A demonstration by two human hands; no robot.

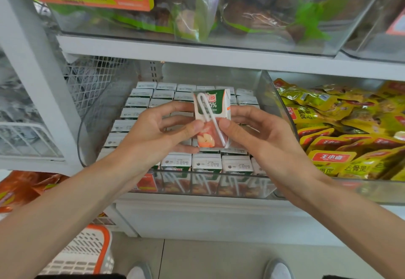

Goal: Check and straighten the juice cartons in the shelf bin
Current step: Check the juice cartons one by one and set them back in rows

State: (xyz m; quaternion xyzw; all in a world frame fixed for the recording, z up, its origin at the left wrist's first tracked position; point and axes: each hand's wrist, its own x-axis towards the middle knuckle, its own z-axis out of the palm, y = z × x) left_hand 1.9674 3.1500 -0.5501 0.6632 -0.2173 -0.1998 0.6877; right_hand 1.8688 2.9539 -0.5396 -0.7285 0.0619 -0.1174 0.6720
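One small juice carton (213, 112), white and green with an apple picture and a bent straw taped to its face, is held upright above the clear shelf bin (221, 188). My left hand (157, 129) pinches its left side with thumb in front and fingers behind. My right hand (256, 134) grips its right side the same way. Below it, several rows of identical cartons (206, 162) stand packed in the bin, their white tops with printed dates facing up.
A second clear bin (341, 189) at the right holds yellow snack packets (333, 158). The white shelf (197, 53) above carries bins of bagged goods. A wire mesh panel (92, 79) stands at the left. An orange and white basket (85, 254) sits on the floor near my shoes.
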